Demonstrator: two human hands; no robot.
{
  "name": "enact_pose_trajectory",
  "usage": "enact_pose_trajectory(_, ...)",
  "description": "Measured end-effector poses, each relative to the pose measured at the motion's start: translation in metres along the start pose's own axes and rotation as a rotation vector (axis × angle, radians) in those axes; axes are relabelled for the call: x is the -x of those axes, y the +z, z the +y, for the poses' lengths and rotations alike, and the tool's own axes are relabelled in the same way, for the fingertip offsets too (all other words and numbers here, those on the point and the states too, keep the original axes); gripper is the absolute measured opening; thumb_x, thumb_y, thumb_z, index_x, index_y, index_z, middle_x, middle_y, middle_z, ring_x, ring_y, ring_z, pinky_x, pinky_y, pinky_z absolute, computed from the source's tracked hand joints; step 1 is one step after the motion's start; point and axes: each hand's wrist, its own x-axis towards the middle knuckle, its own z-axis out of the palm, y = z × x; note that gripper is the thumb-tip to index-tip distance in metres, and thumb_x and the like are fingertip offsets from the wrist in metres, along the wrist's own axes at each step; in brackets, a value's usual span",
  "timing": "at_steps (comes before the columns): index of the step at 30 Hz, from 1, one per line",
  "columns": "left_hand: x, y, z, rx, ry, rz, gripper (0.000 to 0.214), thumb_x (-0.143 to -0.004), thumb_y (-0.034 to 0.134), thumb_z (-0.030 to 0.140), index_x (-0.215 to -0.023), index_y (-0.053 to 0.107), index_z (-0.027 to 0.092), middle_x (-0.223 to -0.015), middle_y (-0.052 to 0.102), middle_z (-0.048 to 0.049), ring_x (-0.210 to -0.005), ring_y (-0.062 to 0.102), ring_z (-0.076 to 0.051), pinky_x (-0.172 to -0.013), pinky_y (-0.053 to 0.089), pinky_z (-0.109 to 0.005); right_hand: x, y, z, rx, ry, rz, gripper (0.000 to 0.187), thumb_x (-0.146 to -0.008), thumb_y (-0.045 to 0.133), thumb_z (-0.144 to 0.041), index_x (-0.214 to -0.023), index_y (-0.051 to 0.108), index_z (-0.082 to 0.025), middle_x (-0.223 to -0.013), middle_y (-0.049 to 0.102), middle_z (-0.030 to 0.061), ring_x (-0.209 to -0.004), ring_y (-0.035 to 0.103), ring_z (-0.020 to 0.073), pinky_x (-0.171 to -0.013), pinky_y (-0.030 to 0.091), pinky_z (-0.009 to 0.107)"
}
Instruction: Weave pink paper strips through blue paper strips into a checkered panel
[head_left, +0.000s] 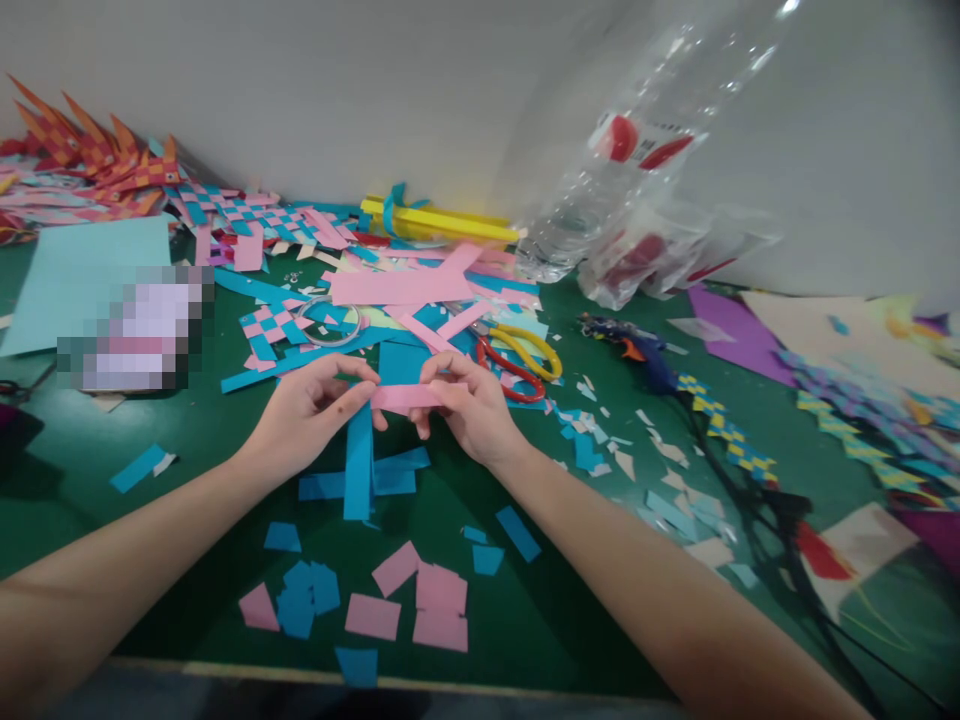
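A pink paper strip (405,399) stretches between both my hands above the green table. My left hand (315,400) pinches its left end between thumb and fingers. At the other end, the thumb and fingers of my right hand (469,405) are closed on the same strip. A blue paper strip (359,465) hangs down beside my left fingertips; whether the hand also grips it I cannot tell. Another blue strip (320,487) lies crosswise behind it on the table. Cut pink pieces (373,617) and blue pieces (296,600) lie nearer the front edge.
Red-and-yellow scissors (517,360) and a roll of clear tape (328,322) lie beyond my hands among paper strips. A phone (142,335) is at left. Plastic bottles (622,150) lean on the wall. A glue gun (649,360) with its cable lies right. Woven paper fish (112,150) sit back left.
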Motion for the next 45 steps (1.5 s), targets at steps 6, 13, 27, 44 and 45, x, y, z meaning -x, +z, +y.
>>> enact_pose_trajectory(6, 0.002, 0.002, 0.0, -0.045, 0.046, 0.038, 0.021, -0.091, 0.058, 0.04, -0.097, 0.059, 0.02, -0.064, 0.07, 0.0006, -0.052, 0.058, -0.013, -0.049, 0.038, -0.023, 0.0, 0.009, -0.008, 0.132, 0.044, 0.045, 0.035, -0.071, 0.079, -0.043, -0.082, 0.056, -0.02, -0.059, 0.069, -0.0033, -0.045, 0.065, 0.0121, -0.047, 0.054, 0.023)
enact_pose_trajectory(13, 0.002, 0.001, -0.005, -0.101, 0.059, 0.092, 0.027, -0.094, 0.052, 0.043, -0.103, 0.061, 0.019, -0.074, 0.07, -0.0018, -0.061, 0.062, -0.015, -0.053, 0.042, -0.024, 0.0, 0.011, -0.01, 0.213, 0.073, 0.139, 0.031, -0.071, 0.079, -0.042, -0.079, 0.059, -0.019, -0.057, 0.069, -0.0029, -0.05, 0.069, 0.0135, -0.051, 0.056, 0.023)
enact_pose_trajectory(27, 0.0, -0.001, -0.003, -0.045, 0.001, 0.063, 0.034, -0.091, 0.057, 0.045, -0.113, 0.063, 0.02, -0.074, 0.071, -0.0018, -0.052, 0.051, -0.012, -0.047, 0.033, -0.023, -0.001, 0.011, -0.008, 0.174, 0.027, 0.18, 0.031, -0.07, 0.081, -0.04, -0.078, 0.058, -0.019, -0.058, 0.069, -0.0032, -0.048, 0.068, 0.0131, -0.048, 0.053, 0.021)
enact_pose_trajectory(44, -0.001, 0.001, -0.006, -0.098, 0.053, 0.13, 0.03, -0.09, 0.058, 0.042, -0.107, 0.066, 0.019, -0.08, 0.071, -0.0028, -0.065, 0.062, -0.014, -0.054, 0.043, -0.022, -0.001, 0.012, -0.009, 0.157, -0.063, 0.217, 0.024, -0.072, 0.08, -0.033, -0.077, 0.061, -0.02, -0.059, 0.068, -0.0049, -0.048, 0.069, 0.0139, -0.047, 0.055, 0.022)
enact_pose_trajectory(45, -0.001, 0.001, -0.006, -0.101, 0.057, 0.137, 0.03, -0.09, 0.058, 0.043, -0.106, 0.067, 0.019, -0.081, 0.072, -0.003, -0.066, 0.062, -0.014, -0.054, 0.044, -0.023, -0.001, 0.012, -0.009, 0.159, -0.066, 0.218, 0.024, -0.072, 0.08, -0.033, -0.077, 0.061, -0.02, -0.059, 0.068, -0.0048, -0.048, 0.069, 0.014, -0.047, 0.055, 0.023)
